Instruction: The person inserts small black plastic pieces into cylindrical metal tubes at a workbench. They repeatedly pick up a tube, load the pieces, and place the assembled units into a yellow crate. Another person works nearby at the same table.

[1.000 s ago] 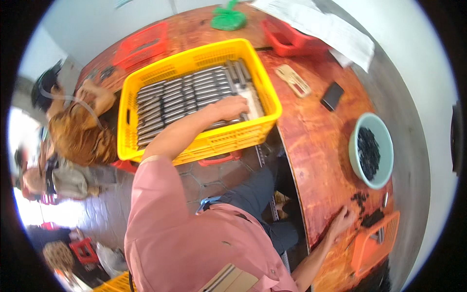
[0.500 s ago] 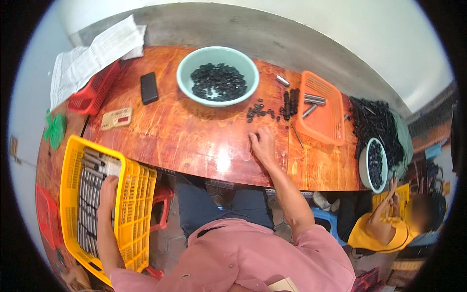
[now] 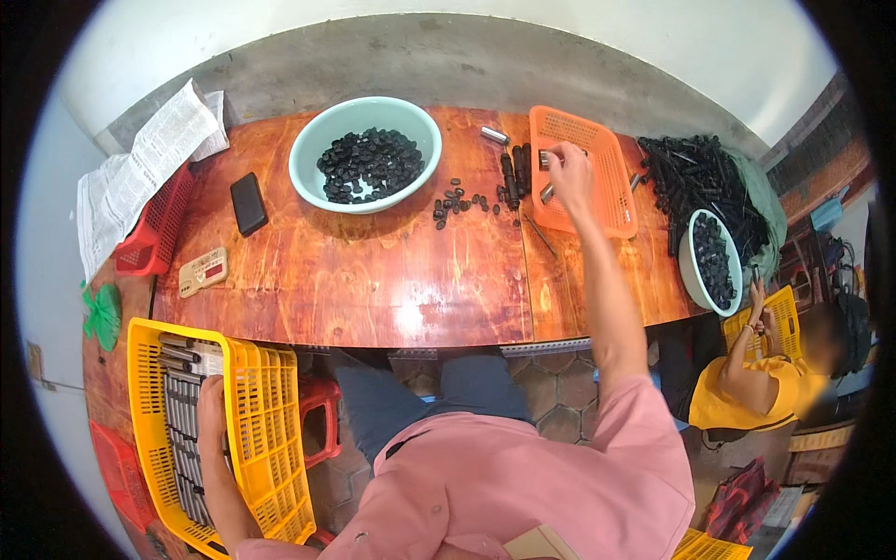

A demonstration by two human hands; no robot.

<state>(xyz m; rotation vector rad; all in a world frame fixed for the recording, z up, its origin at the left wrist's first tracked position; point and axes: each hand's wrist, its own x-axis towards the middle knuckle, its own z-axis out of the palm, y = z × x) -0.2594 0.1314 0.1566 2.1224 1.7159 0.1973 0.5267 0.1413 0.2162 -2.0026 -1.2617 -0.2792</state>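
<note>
My right hand [image 3: 571, 177] reaches over the orange basket [image 3: 611, 217] on the table, fingers bent and closed on a silver metal tube [image 3: 545, 161]. Another metal tube [image 3: 547, 193] lies just below the fingers, and the hand covers part of the basket. At the left, my left hand [image 3: 213, 408] is inside the yellow crate [image 3: 272, 439], against rows of silver tubes with black bands [image 3: 185, 420]. Its fingers point down and are mostly hidden.
Small black pieces fill a mint basin [image 3: 303, 187]; several lie loose beside it [image 3: 455, 201]. Black rods [image 3: 511, 177], a thin rod [image 3: 540, 236], a phone [image 3: 249, 203] and a wooden-coloured counter [image 3: 203, 272] are on the table. A black heap [image 3: 695, 177] and co-worker [image 3: 747, 383] are right.
My right hand has moved from the bare tabletop up and right into the orange basket, onto the tubes. My left hand stays in the yellow crate. The whole view has shifted slightly.
</note>
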